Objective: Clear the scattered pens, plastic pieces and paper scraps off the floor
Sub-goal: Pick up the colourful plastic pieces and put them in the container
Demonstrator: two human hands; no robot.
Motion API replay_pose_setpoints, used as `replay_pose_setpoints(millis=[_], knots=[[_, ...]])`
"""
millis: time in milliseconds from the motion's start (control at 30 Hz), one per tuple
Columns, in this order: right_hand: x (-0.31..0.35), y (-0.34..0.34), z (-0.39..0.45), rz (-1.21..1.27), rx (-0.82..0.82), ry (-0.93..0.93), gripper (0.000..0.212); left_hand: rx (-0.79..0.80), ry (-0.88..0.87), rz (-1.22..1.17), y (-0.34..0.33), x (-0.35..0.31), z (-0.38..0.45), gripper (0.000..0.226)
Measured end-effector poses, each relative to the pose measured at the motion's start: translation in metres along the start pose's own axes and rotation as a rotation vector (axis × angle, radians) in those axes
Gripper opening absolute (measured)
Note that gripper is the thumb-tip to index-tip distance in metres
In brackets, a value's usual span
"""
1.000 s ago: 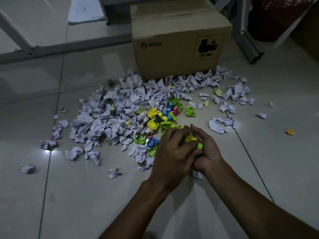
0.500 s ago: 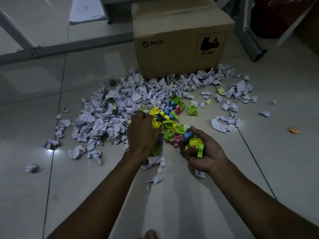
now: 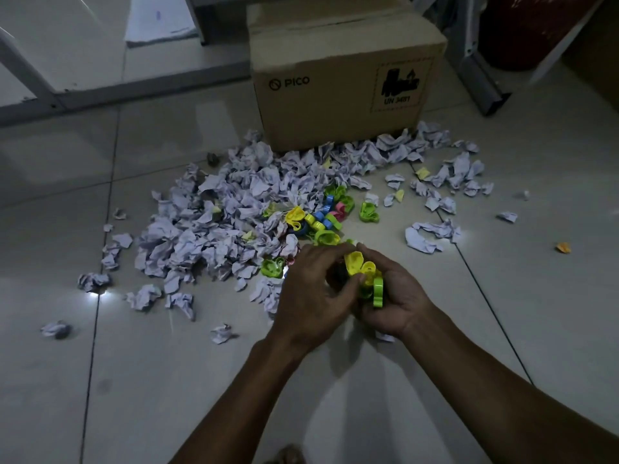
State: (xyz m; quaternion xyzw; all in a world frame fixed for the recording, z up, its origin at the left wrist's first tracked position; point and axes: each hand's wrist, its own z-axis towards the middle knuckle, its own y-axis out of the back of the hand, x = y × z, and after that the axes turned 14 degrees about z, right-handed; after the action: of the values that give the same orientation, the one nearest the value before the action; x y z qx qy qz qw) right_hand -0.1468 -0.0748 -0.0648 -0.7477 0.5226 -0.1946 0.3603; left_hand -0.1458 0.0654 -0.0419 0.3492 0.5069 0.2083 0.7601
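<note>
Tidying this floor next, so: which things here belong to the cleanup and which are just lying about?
Job: crumpled paper scraps; coloured plastic pieces; the handful of plastic pieces held by the left hand and right hand.
Bystanders: cardboard box; red basket.

cardboard box (image 3: 338, 105) printed PICO, UN 3481

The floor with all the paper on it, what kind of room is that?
Probably an office or storeroom, though I can't be sure. A PICO shipping box stands on the pale tiled floor, with grey metal furniture legs beside it and sheets of paper lying behind.
</note>
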Motion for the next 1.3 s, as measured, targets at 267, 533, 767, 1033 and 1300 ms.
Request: replay_pose_setpoints(millis=[267,533,767,1033,1300], knots=[[-0.005,-0.001,-0.006,-0.017,0.010,0.035,0.071,0.000,-0.035,0.093,-0.010,-0.002,-0.009,0.028],[-0.012,-0.012,-0.011,-0.416,-0.160,0.198,0.038,-0.157,0.366,0.174,0.016,0.046,-0.003,0.011],[-0.019,-0.017,-0.012,-0.690,-0.252,0.327,0.031,0.175,0.310,0.443,0.006,0.056,0.006,0.033],[-0.023,-0.021,-0.016,-0.729,-0.272,0.336,0.031,0.146,0.336,0.300,0.006,0.055,0.004,0.026],[-0.027,-0.021,-0.017,-0.740,-0.304,0.332,0.027,-0.183,0.745,0.067,0.029,0.070,0.003,0.053]])
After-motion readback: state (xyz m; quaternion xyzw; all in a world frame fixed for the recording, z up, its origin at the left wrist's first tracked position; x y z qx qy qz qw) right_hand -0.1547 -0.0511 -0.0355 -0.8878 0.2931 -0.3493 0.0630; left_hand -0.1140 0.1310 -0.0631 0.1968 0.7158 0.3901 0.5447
